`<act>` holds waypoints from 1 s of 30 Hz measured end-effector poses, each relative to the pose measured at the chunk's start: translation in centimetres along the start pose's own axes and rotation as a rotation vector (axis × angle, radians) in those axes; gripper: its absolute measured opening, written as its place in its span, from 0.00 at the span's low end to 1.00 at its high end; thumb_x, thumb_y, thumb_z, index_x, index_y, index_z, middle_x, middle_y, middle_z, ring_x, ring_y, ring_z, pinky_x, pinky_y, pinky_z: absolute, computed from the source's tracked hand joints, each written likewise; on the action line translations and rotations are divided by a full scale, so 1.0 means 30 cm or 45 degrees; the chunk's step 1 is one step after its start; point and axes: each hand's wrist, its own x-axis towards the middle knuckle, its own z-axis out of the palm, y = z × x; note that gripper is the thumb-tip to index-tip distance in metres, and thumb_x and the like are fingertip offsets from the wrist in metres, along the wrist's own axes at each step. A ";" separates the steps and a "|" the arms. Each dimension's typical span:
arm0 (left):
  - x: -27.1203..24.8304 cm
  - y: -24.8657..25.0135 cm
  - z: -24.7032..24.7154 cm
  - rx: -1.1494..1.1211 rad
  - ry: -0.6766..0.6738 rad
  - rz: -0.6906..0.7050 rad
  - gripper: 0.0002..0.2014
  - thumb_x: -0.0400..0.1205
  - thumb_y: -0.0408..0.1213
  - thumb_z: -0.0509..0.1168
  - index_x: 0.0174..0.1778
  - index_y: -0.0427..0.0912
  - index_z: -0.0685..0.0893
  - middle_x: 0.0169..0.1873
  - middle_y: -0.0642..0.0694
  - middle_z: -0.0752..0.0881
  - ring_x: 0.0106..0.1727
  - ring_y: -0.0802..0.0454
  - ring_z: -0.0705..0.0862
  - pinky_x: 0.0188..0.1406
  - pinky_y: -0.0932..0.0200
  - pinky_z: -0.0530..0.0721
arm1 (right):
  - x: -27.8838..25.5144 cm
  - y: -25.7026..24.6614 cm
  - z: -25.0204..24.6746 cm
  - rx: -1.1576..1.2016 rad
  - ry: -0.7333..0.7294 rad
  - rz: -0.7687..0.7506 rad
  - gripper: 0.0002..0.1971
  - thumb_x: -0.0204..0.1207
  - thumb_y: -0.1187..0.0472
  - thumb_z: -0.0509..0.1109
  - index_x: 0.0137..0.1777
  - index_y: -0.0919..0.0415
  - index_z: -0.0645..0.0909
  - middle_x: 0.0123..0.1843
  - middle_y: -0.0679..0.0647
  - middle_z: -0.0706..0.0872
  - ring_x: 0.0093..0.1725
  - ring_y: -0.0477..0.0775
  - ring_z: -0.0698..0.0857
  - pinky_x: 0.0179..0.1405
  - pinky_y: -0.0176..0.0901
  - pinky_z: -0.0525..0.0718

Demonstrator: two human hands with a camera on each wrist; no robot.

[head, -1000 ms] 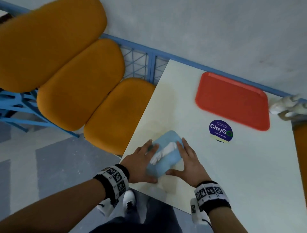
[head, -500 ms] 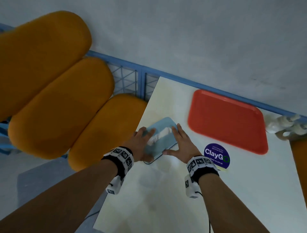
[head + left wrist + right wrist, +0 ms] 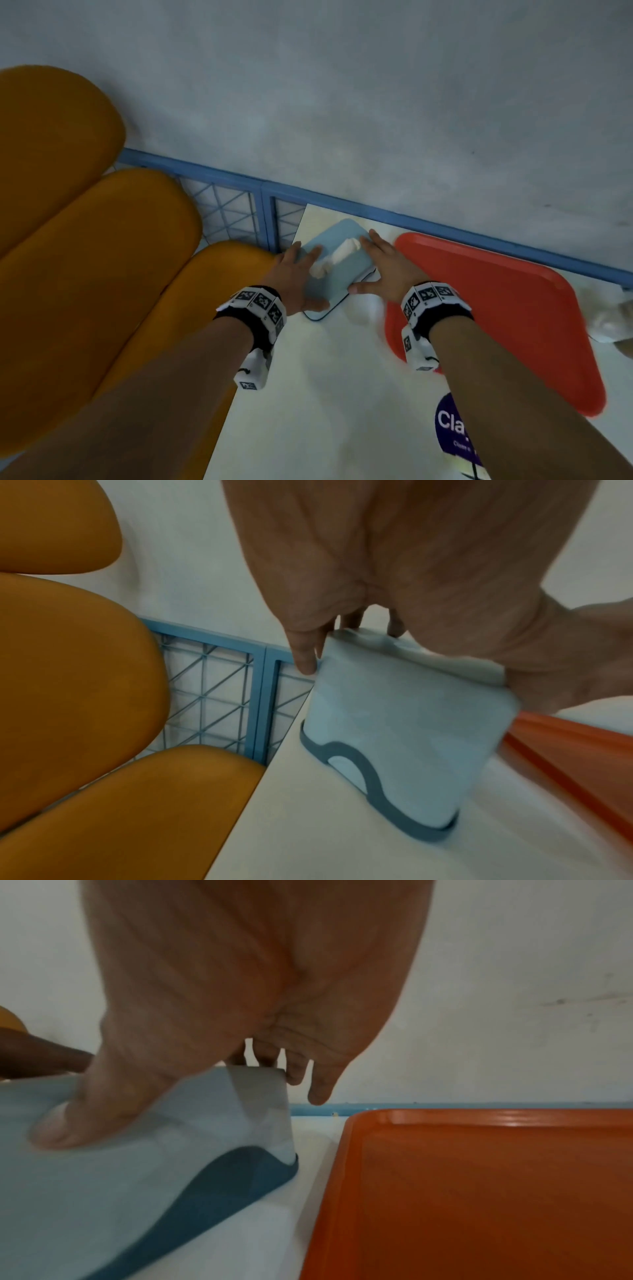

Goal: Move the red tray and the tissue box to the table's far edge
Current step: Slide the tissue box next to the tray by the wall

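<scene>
A light blue tissue box (image 3: 347, 275) with white tissue sticking out of its top stands on the white table (image 3: 325, 394), in the far left corner by the wall. My left hand (image 3: 294, 274) grips its left side, thumb at the near end. On the opposite side my right hand (image 3: 383, 267) grips it too. The left wrist view shows the left hand (image 3: 394, 561) with fingers over the tissue box (image 3: 394, 737). In the right wrist view the right hand (image 3: 240, 974) has its thumb on the tissue box (image 3: 120, 1177). The red tray (image 3: 496, 308) (image 3: 479, 1191) (image 3: 565, 750) lies just right of the box, along the far edge.
A blue rail (image 3: 342, 202) and a grey wall run behind the table's far edge. Yellow seat cushions (image 3: 102, 257) line the left side. A purple round sticker (image 3: 452, 431) is on the tabletop near me. A blurred white object (image 3: 609, 315) lies at the far right.
Both hands have slid the tissue box from the table's near left edge to the far left corner beside the red tray. The tray has stayed in place.
</scene>
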 end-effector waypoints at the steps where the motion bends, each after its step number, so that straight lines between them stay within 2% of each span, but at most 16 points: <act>1: 0.034 0.001 -0.016 -0.010 0.045 0.014 0.54 0.69 0.61 0.76 0.84 0.56 0.49 0.85 0.39 0.48 0.84 0.33 0.52 0.82 0.38 0.59 | 0.037 0.020 -0.026 -0.008 0.023 0.016 0.59 0.60 0.33 0.78 0.84 0.47 0.46 0.87 0.50 0.42 0.84 0.56 0.48 0.82 0.55 0.54; 4: 0.063 0.006 -0.019 -0.012 0.214 0.095 0.42 0.72 0.60 0.73 0.80 0.51 0.65 0.84 0.41 0.57 0.82 0.35 0.57 0.81 0.38 0.63 | 0.121 0.068 -0.077 -0.036 0.060 0.028 0.60 0.57 0.39 0.83 0.83 0.43 0.48 0.87 0.52 0.46 0.84 0.60 0.49 0.81 0.61 0.55; 7: 0.064 0.004 0.014 -0.032 0.351 0.241 0.31 0.77 0.55 0.71 0.74 0.48 0.74 0.78 0.42 0.69 0.79 0.38 0.64 0.78 0.40 0.72 | 0.173 0.093 -0.097 -0.096 0.035 0.037 0.56 0.61 0.44 0.82 0.82 0.40 0.48 0.87 0.53 0.46 0.83 0.62 0.50 0.80 0.64 0.57; 9: 0.071 0.004 0.042 -0.030 0.388 0.304 0.28 0.79 0.53 0.68 0.74 0.47 0.74 0.76 0.44 0.72 0.78 0.41 0.66 0.76 0.44 0.75 | 0.191 0.107 -0.092 -0.147 -0.004 0.061 0.51 0.66 0.45 0.79 0.83 0.42 0.48 0.87 0.54 0.45 0.83 0.62 0.52 0.81 0.60 0.58; 12: 0.087 0.007 0.069 -0.071 0.412 0.303 0.24 0.82 0.51 0.65 0.74 0.48 0.73 0.75 0.47 0.73 0.78 0.44 0.67 0.75 0.47 0.76 | 0.199 0.108 -0.083 -0.162 0.008 0.097 0.46 0.72 0.48 0.76 0.83 0.45 0.50 0.87 0.55 0.44 0.83 0.63 0.54 0.80 0.56 0.58; 16: 0.119 -0.005 0.035 -0.073 0.421 0.285 0.18 0.84 0.47 0.63 0.69 0.48 0.77 0.72 0.47 0.76 0.76 0.44 0.70 0.72 0.44 0.79 | 0.195 0.077 -0.062 -0.163 0.090 0.117 0.43 0.75 0.47 0.73 0.83 0.47 0.51 0.87 0.56 0.45 0.82 0.66 0.57 0.80 0.59 0.61; 20: 0.125 -0.042 -0.009 -0.059 0.357 0.260 0.14 0.84 0.45 0.63 0.65 0.48 0.78 0.71 0.48 0.77 0.74 0.44 0.72 0.68 0.45 0.81 | 0.113 0.022 0.030 -0.091 0.186 0.292 0.39 0.77 0.42 0.68 0.83 0.43 0.52 0.87 0.53 0.46 0.82 0.68 0.53 0.78 0.62 0.62; 22: 0.134 -0.050 -0.043 -0.050 0.334 0.238 0.14 0.83 0.46 0.64 0.64 0.47 0.77 0.70 0.48 0.77 0.73 0.43 0.74 0.66 0.46 0.82 | 0.070 -0.012 0.063 -0.066 0.268 0.337 0.36 0.78 0.41 0.65 0.82 0.42 0.53 0.86 0.54 0.48 0.82 0.68 0.53 0.78 0.63 0.64; 24: 0.147 -0.060 -0.081 -0.112 0.290 0.195 0.17 0.81 0.47 0.68 0.63 0.47 0.76 0.70 0.47 0.75 0.70 0.42 0.75 0.67 0.46 0.81 | 0.030 -0.039 0.092 -0.029 0.365 0.302 0.35 0.77 0.40 0.66 0.81 0.42 0.55 0.85 0.56 0.51 0.81 0.68 0.55 0.76 0.63 0.67; 27: 0.166 -0.082 -0.112 -0.193 0.242 0.135 0.36 0.74 0.50 0.76 0.75 0.48 0.68 0.80 0.45 0.62 0.76 0.38 0.71 0.75 0.43 0.76 | -0.024 -0.051 0.141 0.079 0.427 0.300 0.42 0.74 0.40 0.70 0.82 0.42 0.49 0.85 0.57 0.51 0.80 0.67 0.56 0.77 0.63 0.65; 29: 0.176 -0.087 -0.120 -0.224 0.174 0.094 0.48 0.71 0.52 0.78 0.81 0.47 0.57 0.84 0.44 0.55 0.79 0.37 0.68 0.76 0.42 0.72 | -0.047 -0.045 0.162 0.111 0.415 0.327 0.44 0.74 0.37 0.67 0.82 0.40 0.42 0.87 0.55 0.45 0.82 0.66 0.54 0.79 0.63 0.61; 30: 0.179 -0.086 -0.120 -0.221 0.142 0.077 0.51 0.70 0.53 0.78 0.83 0.46 0.54 0.85 0.43 0.54 0.79 0.37 0.67 0.76 0.43 0.71 | -0.054 -0.040 0.170 0.088 0.400 0.334 0.44 0.76 0.36 0.65 0.82 0.39 0.40 0.87 0.55 0.44 0.83 0.65 0.53 0.80 0.62 0.59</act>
